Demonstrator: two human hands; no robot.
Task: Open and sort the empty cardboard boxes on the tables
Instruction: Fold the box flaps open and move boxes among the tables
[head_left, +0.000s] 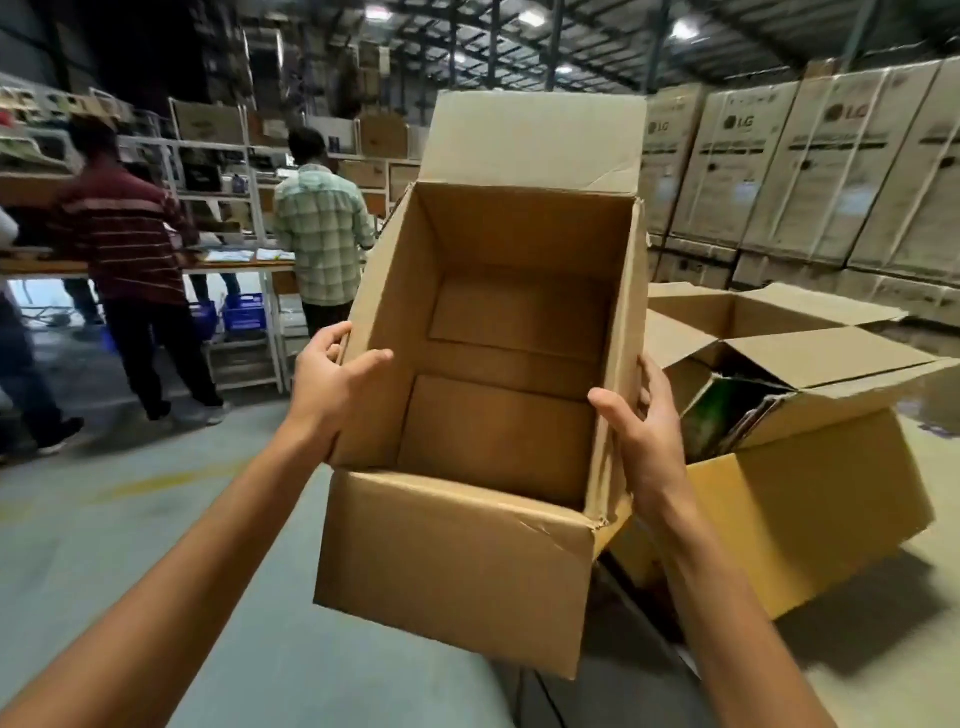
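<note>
I hold an empty brown cardboard box (498, 364) up in front of me, its open top tilted toward me. Its far flap stands up and its near flap hangs down. My left hand (332, 387) grips the left wall, thumb inside the rim. My right hand (641, 436) grips the right wall the same way. The inside shows only the folded bottom flaps.
A larger open cardboard box (810, 499) with dark flat items inside sits low at my right. Tall stacked cartons (810, 171) line the back right. Two people (130, 260) stand at a long table (228, 267) with shelving on the left. Grey floor lies below.
</note>
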